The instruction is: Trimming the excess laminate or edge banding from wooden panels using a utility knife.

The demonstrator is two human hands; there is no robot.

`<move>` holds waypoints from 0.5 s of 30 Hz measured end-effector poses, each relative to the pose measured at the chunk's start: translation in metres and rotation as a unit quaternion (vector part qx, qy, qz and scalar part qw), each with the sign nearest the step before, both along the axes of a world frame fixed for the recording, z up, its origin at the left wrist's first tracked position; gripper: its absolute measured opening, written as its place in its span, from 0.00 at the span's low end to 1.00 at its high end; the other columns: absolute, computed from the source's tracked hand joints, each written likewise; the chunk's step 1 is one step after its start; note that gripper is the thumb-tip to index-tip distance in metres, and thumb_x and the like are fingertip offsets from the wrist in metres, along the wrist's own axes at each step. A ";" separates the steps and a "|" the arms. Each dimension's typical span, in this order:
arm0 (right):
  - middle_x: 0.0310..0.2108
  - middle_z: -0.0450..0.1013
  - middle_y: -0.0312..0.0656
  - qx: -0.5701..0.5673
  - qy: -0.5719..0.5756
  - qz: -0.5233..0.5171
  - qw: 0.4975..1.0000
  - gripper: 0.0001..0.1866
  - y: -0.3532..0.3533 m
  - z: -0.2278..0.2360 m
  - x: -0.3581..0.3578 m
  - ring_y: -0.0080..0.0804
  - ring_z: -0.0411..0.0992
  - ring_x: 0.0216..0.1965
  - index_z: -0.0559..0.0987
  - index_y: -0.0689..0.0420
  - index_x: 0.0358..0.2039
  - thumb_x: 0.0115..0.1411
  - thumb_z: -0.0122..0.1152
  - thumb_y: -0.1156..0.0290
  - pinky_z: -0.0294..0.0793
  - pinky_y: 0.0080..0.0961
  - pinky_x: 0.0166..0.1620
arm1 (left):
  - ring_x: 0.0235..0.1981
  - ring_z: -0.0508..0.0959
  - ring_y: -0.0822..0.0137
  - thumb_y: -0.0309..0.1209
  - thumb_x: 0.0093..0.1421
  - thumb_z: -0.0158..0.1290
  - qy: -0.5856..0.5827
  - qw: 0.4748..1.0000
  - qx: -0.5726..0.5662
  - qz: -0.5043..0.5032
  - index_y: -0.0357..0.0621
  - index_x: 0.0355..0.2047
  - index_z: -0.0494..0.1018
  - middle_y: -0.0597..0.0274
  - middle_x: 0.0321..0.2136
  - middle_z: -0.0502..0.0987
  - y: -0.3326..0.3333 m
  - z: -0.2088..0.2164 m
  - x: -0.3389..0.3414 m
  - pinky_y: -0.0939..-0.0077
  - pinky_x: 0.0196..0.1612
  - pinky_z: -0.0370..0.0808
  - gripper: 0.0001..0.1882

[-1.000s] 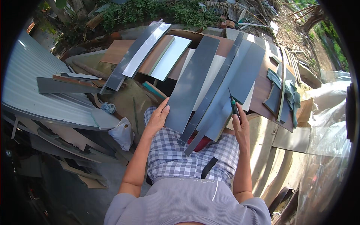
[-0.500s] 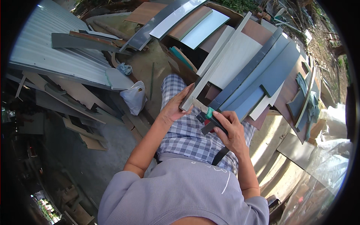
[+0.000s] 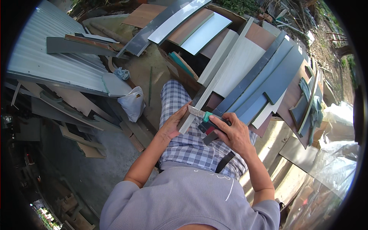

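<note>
At the centre of the frame, a right hand (image 3: 234, 133) wraps its fingers around a green-and-black knife (image 3: 207, 116), its dull metal blade (image 3: 196, 112) laid across a long, narrow, grey-brown board (image 3: 213, 82) slanting toward the upper right. The left hand (image 3: 174, 123) grips the board's near end, fingertips just beside the blade; a slip could cut them, while a twisting board could deflect the edge toward the blue-and-white checked cloth trousers (image 3: 180, 147) below.

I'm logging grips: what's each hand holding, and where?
Left hand: long grey board, by its near end. Right hand: green and black bladed tool, by its handle.
</note>
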State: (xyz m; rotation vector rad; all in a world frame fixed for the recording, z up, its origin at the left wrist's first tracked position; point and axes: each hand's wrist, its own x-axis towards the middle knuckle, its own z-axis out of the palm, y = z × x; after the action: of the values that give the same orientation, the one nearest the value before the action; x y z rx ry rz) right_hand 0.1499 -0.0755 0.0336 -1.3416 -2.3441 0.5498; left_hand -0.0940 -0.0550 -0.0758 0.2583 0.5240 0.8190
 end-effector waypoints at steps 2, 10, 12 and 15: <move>0.39 0.66 0.41 -0.013 -0.004 -0.010 1.000 0.28 0.011 0.000 0.002 0.35 0.70 0.34 0.71 0.35 0.55 0.52 0.63 0.65 0.73 0.30 0.36 | 0.22 0.75 0.77 0.44 0.64 0.47 0.034 0.999 -0.013 0.010 0.51 0.62 0.58 0.66 0.35 0.76 -0.009 -0.008 -0.009 0.83 0.20 0.72 0.28; 0.38 0.66 0.40 0.009 -0.075 0.029 0.997 0.25 0.057 0.001 0.011 0.35 0.70 0.34 0.71 0.32 0.54 0.55 0.60 0.64 0.72 0.30 0.36 | 0.12 0.62 0.77 0.46 0.65 0.43 -0.003 0.999 -0.006 -0.044 0.55 0.61 0.58 0.70 0.16 0.65 -0.017 -0.017 -0.028 0.82 0.16 0.59 0.26; 0.38 0.66 0.40 0.014 -0.068 -0.020 0.997 0.24 0.073 -0.002 0.019 0.36 0.70 0.34 0.71 0.34 0.55 0.56 0.59 0.65 0.72 0.31 0.35 | 0.12 0.62 0.77 0.46 0.66 0.43 0.009 0.999 -0.018 -0.042 0.55 0.62 0.57 0.71 0.15 0.64 -0.020 -0.016 -0.030 0.82 0.16 0.59 0.26; 0.38 0.67 0.40 0.016 -0.073 -0.049 0.996 0.24 0.096 0.002 0.026 0.36 0.70 0.33 0.71 0.36 0.55 0.57 0.58 0.67 0.72 0.32 0.35 | 0.11 0.62 0.77 0.46 0.66 0.42 0.035 0.998 -0.031 -0.032 0.54 0.62 0.56 0.71 0.15 0.65 -0.022 -0.017 -0.030 0.82 0.15 0.59 0.26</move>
State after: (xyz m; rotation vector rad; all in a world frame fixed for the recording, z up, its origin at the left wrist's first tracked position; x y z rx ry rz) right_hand 0.1759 0.0209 0.0356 -1.5203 -2.3746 0.3940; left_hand -0.1237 -0.0771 -0.0928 0.2465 0.6032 0.7327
